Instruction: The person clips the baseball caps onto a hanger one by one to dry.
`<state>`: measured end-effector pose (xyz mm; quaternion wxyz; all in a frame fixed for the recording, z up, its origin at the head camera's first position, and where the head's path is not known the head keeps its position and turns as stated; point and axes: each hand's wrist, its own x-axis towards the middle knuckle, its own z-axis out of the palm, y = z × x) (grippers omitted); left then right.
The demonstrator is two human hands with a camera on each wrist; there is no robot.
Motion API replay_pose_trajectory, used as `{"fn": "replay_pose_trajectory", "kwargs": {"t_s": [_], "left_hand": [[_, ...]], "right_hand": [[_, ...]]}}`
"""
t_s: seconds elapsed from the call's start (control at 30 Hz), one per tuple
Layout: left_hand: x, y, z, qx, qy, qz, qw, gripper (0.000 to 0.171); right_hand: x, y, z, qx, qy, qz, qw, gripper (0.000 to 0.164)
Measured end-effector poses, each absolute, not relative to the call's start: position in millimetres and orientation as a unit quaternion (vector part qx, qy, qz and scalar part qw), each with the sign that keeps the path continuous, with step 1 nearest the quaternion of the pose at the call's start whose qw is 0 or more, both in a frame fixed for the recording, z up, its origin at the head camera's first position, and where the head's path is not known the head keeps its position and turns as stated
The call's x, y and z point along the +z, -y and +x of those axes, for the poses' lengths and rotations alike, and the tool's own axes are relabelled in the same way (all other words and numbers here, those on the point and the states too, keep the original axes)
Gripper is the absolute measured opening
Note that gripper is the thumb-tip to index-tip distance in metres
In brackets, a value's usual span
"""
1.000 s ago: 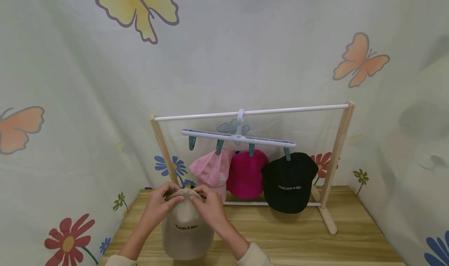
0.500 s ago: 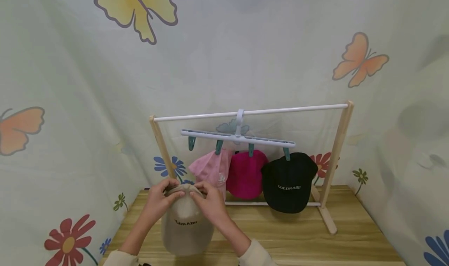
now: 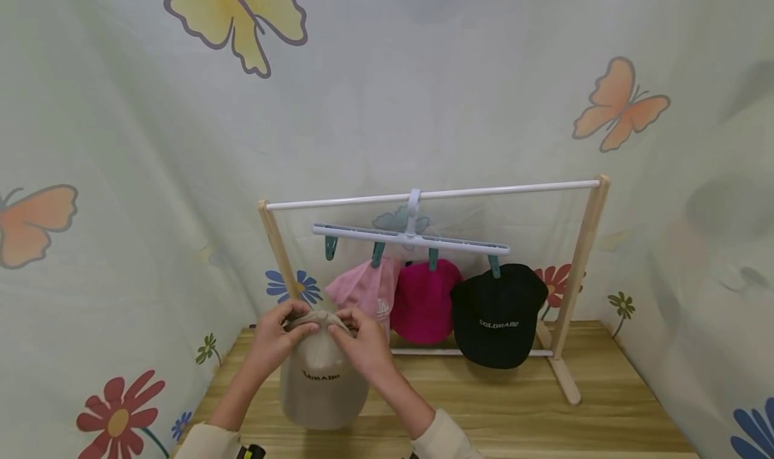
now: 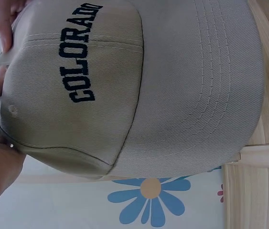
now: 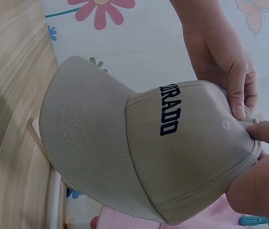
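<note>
A beige baseball cap (image 3: 323,398) with dark COLORADO lettering hangs brim-down between both hands, in front of the rack's left post. My left hand (image 3: 275,335) pinches the left side of its crown top, thumb in front and fingers behind. On the other side, my right hand (image 3: 365,345) pinches the crown the same way, its thumb close to the top button. The left wrist view shows the cap's brim (image 4: 201,86) pointing away from the hands. In the right wrist view the fingertips of both hands meet near the crown's top, and the fingers behind the fabric are partly hidden.
On a wooden rack, a pale clip hanger (image 3: 411,237) hangs tilted from the white rod (image 3: 514,189). Its clips hold a light pink cap (image 3: 365,287), a magenta cap (image 3: 426,304) and a black cap (image 3: 500,314). The leftmost green clip (image 3: 330,247) holds nothing. The rack stands on a wooden table (image 3: 514,419).
Both hands have raised the beige cap slightly, toward the hanger. The hanger and its three caps have stayed in place.
</note>
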<state>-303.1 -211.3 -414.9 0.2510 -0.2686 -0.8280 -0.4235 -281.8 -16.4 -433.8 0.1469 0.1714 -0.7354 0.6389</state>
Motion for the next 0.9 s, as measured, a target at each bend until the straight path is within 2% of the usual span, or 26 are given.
{"fn": "replay_pose_trajectory", "kwargs": {"t_s": [0.67,0.9], "left_hand": [[-405.2,210.9,-310.5,-0.410,0.832,-0.279,0.247,0.021],[-403.7,217.9,-310.8,-0.451,0.816,-0.289,0.218,0.018]], "right_hand": [[-419.8,6.4,-282.3,0.604,0.758,0.219,0.111,0.029],[-415.8,3.7,-282.1,0.586,0.766,0.240,0.107,0.031]]}}
